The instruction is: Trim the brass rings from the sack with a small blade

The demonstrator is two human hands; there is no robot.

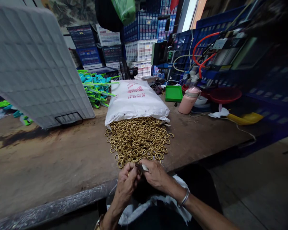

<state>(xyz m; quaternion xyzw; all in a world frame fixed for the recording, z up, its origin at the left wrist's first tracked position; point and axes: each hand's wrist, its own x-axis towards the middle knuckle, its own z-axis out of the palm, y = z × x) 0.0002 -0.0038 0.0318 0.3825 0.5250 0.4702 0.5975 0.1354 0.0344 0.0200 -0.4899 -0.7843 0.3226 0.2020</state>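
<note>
A heap of several brass rings (pixel 139 139) spills from a white sack (pixel 135 99) onto the brown worktable (pixel 50 159). Both hands meet at the table's near edge, just below the heap. My left hand (pixel 126 185) pinches one brass ring between its fingertips. My right hand (pixel 156 175), with a silver bangle at the wrist, grips a small dark metal tool (pixel 141 166) against that ring. A white plastic bag (pixel 148 204) lies open on my lap under the hands.
A large grey gridded panel (pixel 36 64) leans at the left. Green and teal plastic parts (pixel 97 86) lie behind it. A green tray (pixel 173 93), a pink bottle (pixel 189 99), a red basin (pixel 224 95) and stacked blue and white crates (pixel 140 38) stand at the back.
</note>
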